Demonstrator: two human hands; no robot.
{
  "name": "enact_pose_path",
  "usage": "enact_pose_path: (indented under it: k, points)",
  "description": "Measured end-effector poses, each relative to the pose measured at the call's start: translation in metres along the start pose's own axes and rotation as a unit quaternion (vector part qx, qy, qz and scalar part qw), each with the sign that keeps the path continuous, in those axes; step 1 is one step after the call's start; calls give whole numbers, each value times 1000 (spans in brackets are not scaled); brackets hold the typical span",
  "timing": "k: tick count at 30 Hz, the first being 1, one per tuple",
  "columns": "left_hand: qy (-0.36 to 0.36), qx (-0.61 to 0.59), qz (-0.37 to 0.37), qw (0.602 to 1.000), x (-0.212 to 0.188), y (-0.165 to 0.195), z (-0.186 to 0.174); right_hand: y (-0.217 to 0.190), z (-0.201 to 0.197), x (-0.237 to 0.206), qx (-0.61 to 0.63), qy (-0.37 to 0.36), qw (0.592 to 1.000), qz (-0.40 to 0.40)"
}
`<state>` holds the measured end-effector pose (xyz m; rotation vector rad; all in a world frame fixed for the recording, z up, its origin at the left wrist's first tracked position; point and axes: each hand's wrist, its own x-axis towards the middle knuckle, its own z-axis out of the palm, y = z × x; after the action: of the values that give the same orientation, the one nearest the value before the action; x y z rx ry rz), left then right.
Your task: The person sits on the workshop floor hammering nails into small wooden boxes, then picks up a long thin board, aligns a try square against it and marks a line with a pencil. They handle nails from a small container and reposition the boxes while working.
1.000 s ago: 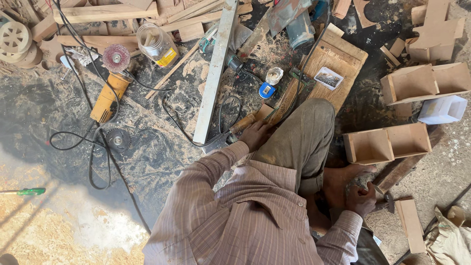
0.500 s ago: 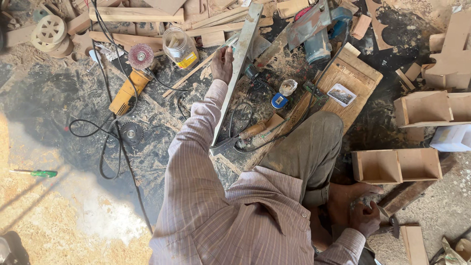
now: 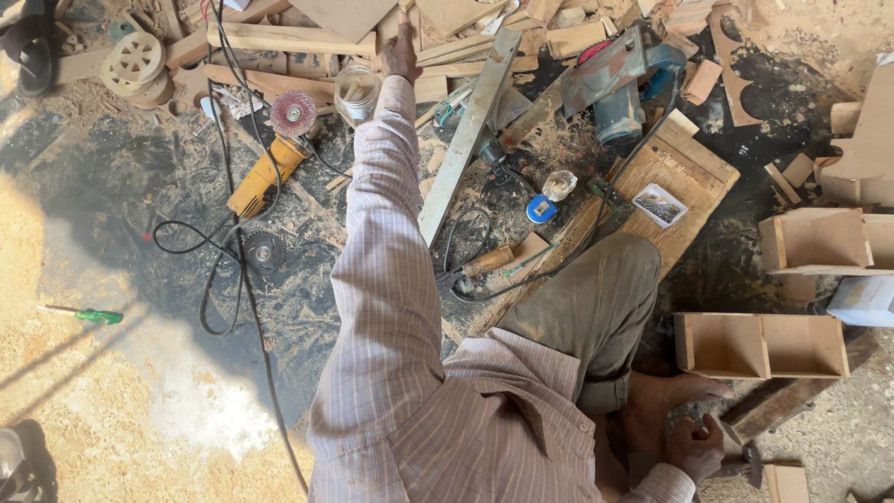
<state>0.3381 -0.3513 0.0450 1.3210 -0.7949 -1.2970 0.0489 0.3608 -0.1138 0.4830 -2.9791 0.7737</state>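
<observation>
Reaching farther now, left hand point(image 3: 402, 51)

The left arm stretches fully out to the far side, left hand point(image 3: 402, 51) flat with fingers extended. The right hand point(image 3: 694, 449) rests curled, near right, beside the bare foot point(image 3: 666, 396).

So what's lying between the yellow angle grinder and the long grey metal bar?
In the head view, the person's striped sleeve crosses between angle grinder and metal bar; a clear jar stands there too.

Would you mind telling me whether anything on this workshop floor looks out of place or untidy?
Yes: a green screwdriver lies alone on the sawdust, far from the other tools, and the yellow grinder's black cord snakes loosely across the floor.
</observation>
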Motion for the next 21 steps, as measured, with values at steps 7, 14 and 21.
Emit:
enact_pose_path:
  k: [7, 14, 21]
  points:
    - [-26, -115, -8, 993, 22, 24, -3, 2, 0, -4, 26, -8, 998, 52]
    - [-19, -95, 19, 995, 31, 30, -1, 0, -3, -7, 58, -3, 998, 39]
    - [-66, -113, 54, 990, 23, 25, -7, -6, -7, -5, 49, -19, 998, 36]
